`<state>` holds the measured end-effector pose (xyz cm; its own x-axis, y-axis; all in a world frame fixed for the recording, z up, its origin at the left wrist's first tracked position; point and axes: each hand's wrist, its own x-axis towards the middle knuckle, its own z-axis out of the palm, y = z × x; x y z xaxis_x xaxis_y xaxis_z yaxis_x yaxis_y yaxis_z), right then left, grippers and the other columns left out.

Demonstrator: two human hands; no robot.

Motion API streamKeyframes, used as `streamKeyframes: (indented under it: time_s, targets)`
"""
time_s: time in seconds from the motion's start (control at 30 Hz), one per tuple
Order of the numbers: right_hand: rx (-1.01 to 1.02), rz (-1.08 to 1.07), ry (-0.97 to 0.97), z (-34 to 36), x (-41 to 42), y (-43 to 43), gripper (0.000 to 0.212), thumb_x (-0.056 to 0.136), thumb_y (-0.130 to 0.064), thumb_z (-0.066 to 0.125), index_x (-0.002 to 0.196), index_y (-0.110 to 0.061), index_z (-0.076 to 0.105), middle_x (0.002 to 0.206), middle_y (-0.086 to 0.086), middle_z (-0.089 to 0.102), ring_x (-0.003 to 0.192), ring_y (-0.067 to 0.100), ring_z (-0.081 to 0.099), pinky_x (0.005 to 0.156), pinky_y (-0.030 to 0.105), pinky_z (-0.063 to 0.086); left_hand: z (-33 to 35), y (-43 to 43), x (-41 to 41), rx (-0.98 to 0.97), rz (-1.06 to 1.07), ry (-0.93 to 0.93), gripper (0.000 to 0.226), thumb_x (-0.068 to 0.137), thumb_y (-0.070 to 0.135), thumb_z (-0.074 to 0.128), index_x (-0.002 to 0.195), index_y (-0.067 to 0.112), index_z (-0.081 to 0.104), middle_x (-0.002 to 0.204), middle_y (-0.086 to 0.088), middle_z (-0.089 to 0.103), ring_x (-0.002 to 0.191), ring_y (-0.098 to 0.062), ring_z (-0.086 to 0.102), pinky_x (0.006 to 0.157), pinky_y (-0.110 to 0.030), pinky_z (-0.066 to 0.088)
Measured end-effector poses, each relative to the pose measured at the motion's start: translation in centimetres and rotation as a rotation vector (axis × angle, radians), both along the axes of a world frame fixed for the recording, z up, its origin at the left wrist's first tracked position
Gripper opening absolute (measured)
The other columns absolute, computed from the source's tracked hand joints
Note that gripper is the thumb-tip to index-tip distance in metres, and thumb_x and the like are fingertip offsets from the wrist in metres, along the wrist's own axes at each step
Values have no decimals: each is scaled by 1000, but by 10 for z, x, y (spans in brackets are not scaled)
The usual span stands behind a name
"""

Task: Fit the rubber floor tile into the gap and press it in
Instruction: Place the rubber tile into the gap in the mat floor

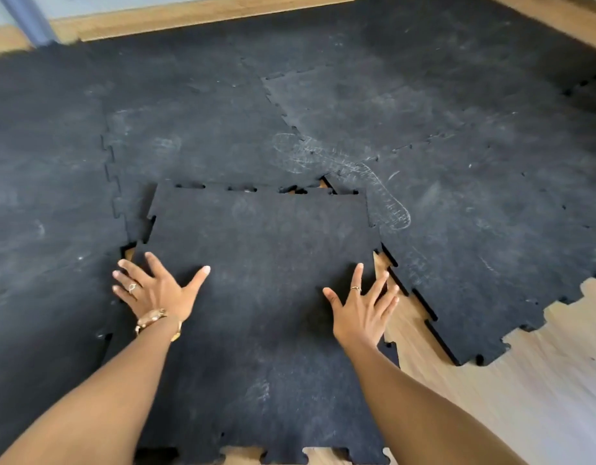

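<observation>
A black rubber floor tile [263, 256] with jigsaw edges lies in the gap between the laid tiles, a little askew. Its far edge and left edge overlap the neighbouring tiles, and small slits of bare wood show along the far edge. A strip of wooden floor [400, 317] stays uncovered between its right edge and the tile on the right. My left hand [155, 290] rests flat on the tile near its left edge, fingers spread. My right hand [363, 303] lies flat with spread fingers at the tile's right edge, fingertips reaching over the uncovered strip.
Black interlocking rubber tiles [457, 203] cover most of the floor, marked with pale scuffs and a footprint. Light wooden floor [524, 380] shows at the lower right. A wooden skirting board [195, 15] runs along the far wall, with a grey post [28, 18] at the top left.
</observation>
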<state>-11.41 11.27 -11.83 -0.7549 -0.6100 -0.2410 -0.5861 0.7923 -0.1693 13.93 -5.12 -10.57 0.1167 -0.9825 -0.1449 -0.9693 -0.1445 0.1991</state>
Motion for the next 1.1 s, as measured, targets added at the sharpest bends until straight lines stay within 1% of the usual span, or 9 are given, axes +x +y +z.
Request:
streamKeyframes:
  time_s: [0.2,0.33,0.43,0.5,0.6,0.77,0.9,1.0,1.1]
  targets:
    - [31,-303,-194,23,-5,-2,126,67,-87,50,155,-20,-11,158,30,5,148,39,8,117,56,10,19,-2,8,110,34,23,132,60,88,51,154,11,1,154,-36,9,135,-52,29,111,-55,26]
    - [-12,-332,-249,36,-7,-9,127,70,-73,67,155,-14,-7,147,29,30,133,39,32,111,44,29,32,-10,2,200,53,-30,151,41,94,58,154,19,-8,148,-34,26,133,-48,33,104,-56,35]
    - [-55,-418,-283,43,-16,-11,128,67,-61,78,155,-12,-1,139,25,42,126,36,41,104,41,34,40,-13,-1,264,55,-44,156,31,93,61,155,21,0,143,-27,33,127,-45,37,100,-53,40]
    - [-131,-530,-360,47,-29,-12,118,66,-52,84,152,-7,18,137,23,48,127,37,45,104,43,37,48,-13,0,296,49,-67,153,33,90,66,155,22,2,143,-26,33,127,-44,38,99,-53,40]
    - [-237,-636,-414,52,-42,-16,82,67,-44,85,130,-8,47,132,17,54,124,36,47,102,45,41,62,-12,5,351,33,-95,147,41,82,75,154,27,0,145,-25,32,131,-44,37,101,-53,40]
    - [-487,-700,-420,70,-68,-42,72,71,-23,82,134,-18,48,140,15,48,132,36,34,105,46,33,76,4,9,438,29,16,139,57,58,86,154,29,-9,143,-20,44,131,-42,43,103,-50,43]
    - [-642,-593,-422,79,-93,-67,55,77,-17,78,128,-21,57,134,13,56,131,34,38,104,46,41,65,35,18,472,116,156,137,62,42,89,154,26,-12,145,-22,43,131,-42,43,108,-56,36]
    - [-593,-536,-462,71,-90,-76,53,80,-17,76,129,-20,57,133,13,57,131,34,37,101,48,45,56,54,30,513,186,179,137,64,42,88,154,25,-14,142,-24,47,131,-43,44,108,-55,35]
    - [-498,-522,-495,53,-82,-71,64,79,-20,78,137,-18,50,139,15,51,134,36,33,105,47,40,59,55,36,511,192,139,137,64,46,87,153,25,-15,144,-21,45,134,-41,42,108,-55,36]
